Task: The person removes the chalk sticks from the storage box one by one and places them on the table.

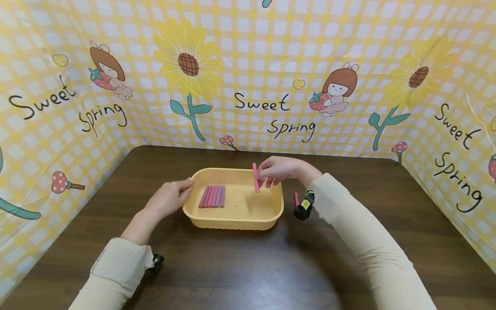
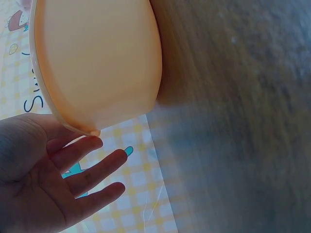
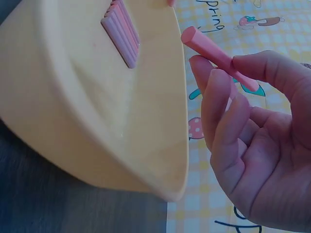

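A yellow plastic basin stands on the table. Several pink and purple sticks lie side by side on the left of its floor. My right hand pinches a pink stick between thumb and fingertips, over the basin's back right part. In the right wrist view that round, chalk-like stick shows its flat end, level with the rim. At the basin's left end, my left hand holds the rim with thumb and forefinger. The left wrist view shows its other fingers spread below the rim.
Another pink-red stick lies on the dark wooden table right of the basin, partly hidden by the black wrist camera. A yellow checked cloth with printed flowers surrounds the table's back and sides.
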A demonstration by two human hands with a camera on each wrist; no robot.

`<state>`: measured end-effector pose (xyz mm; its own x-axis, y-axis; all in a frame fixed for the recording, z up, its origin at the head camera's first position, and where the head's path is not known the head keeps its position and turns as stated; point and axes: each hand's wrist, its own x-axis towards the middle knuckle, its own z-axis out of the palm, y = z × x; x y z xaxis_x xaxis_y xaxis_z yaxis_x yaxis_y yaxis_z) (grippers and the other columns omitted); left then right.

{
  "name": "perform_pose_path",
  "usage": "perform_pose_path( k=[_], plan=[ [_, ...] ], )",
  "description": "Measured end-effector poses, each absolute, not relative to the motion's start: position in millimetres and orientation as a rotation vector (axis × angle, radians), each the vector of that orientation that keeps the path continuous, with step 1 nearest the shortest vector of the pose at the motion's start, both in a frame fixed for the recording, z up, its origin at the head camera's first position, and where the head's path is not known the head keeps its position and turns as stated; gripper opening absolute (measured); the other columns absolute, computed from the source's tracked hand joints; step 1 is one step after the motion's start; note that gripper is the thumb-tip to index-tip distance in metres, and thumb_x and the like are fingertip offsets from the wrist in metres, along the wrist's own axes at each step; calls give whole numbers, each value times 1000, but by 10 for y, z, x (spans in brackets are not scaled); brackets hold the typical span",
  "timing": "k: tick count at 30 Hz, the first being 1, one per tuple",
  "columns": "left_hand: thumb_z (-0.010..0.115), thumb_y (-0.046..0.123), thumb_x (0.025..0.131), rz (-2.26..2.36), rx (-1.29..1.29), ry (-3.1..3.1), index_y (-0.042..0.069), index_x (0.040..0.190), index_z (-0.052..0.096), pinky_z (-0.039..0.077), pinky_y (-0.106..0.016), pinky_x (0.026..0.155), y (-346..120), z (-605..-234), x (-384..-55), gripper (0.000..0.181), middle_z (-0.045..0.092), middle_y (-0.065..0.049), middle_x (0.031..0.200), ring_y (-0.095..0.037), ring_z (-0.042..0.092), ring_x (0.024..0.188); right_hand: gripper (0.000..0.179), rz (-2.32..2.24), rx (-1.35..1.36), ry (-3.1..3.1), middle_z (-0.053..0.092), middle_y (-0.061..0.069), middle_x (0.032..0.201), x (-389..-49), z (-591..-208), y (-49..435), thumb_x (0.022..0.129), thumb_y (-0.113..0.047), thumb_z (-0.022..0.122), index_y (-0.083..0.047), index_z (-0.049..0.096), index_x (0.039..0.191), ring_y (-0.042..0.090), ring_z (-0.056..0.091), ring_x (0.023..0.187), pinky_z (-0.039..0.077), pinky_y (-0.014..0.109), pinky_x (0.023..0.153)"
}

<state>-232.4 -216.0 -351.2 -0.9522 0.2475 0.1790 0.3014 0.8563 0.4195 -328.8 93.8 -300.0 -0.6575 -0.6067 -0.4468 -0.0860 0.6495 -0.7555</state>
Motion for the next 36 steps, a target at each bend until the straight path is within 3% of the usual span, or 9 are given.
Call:
perform_pose_path(
  k=[28, 36],
  plan=[
    [52, 10, 93, -693, -429, -2917, -4, 125, 56, 47, -52, 93, -2172, -3511, -2317, 35, 52, -25, 130, -40, 53, 118, 26, -1117, -501, 2139, 63, -2, 78, -3123, -3144, 1568, 94, -19, 52, 0, 52, 112, 10, 55, 64, 49, 23, 62],
    [53, 9, 93, -694, -428, -2906, -4, 124, 57, 46, -53, 93, -2157, -3500, -2312, 34, 53, -25, 129, -40, 54, 117, 19, -1196, -496, 2107, 68, -3, 78, -3089, -3230, 1744, 94, -16, 53, -2, 51, 106, 9, 52, 64, 48, 22, 64]
  ],
)
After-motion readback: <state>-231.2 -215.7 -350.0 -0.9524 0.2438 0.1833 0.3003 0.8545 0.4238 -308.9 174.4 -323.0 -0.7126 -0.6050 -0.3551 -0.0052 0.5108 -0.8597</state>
